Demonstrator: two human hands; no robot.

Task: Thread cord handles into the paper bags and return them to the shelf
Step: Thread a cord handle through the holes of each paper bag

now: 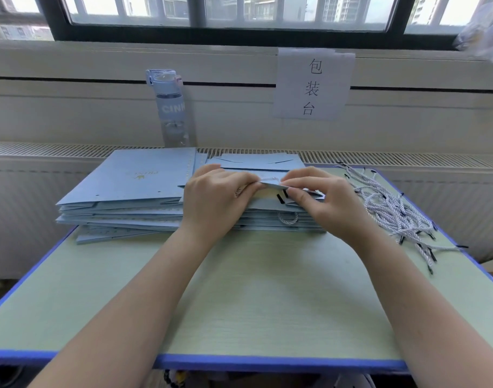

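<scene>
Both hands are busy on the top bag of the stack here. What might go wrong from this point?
1. The left hand and right hand pinch the thin lifted edge of the top bag; a hard tug might crease or tear it.
2. The loose cords lie along the right edge of the table; the right forearm might sweep some off.

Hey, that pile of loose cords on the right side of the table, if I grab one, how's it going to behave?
The cords will probably be floppy: they lie in loose curves. They cross and overlap, so pulling one may drag its neighbours. They look thin, so likely light, and some reach the table edge, so a push might spill them.
</scene>
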